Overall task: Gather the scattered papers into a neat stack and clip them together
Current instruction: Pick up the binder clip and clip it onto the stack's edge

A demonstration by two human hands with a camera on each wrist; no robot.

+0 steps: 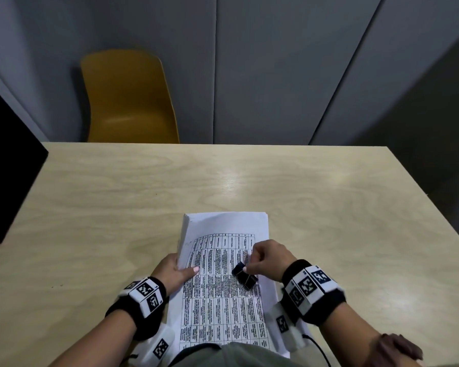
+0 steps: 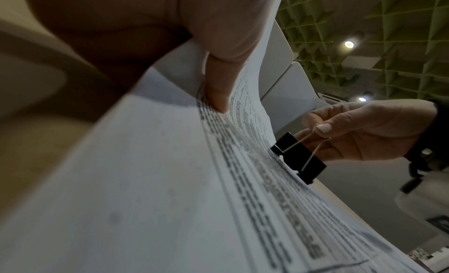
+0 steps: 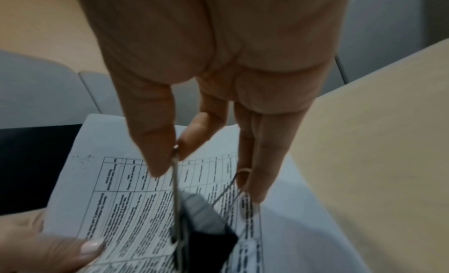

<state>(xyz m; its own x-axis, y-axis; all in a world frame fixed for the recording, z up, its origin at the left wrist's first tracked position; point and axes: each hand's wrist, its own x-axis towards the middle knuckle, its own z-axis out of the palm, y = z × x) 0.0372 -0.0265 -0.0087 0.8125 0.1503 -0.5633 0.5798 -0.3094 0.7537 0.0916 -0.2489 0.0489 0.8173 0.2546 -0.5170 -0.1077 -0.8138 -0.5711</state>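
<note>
Pinched between thumb and fingertips of the right hand [image 1: 269, 259] are the wire handles of one black binder clip [image 1: 245, 275], which is held over the right half of the printed top sheet; whether its mouth touches the paper cannot be told from the head view. In the right wrist view the clip [image 3: 206, 237] is blurred, and one wire handle is seen pressed between thumb and forefinger while the second loops near the other fingers. From the left wrist view the clip [image 2: 300, 158] is seen just at the far edge of the paper, its lower part hidden behind the sheets. One stack of papers [image 1: 223, 287] is gripped at its left edge by the left hand [image 1: 174, 272], thumb laid on top and fingers hidden beneath. The stack rests on the desk [image 1: 117, 194] at its near edge, the left side lifted slightly; the number of sheets cannot be counted, and the printed table on the top sheet is too small to be read. The near end of the stack is cut off by clothing at the bottom of the frame. One yellow chair [image 1: 129, 99] is seen beyond the desk, its legs hidden, and one dark object [image 1: 6, 168] is cut off at the left edge.
</note>
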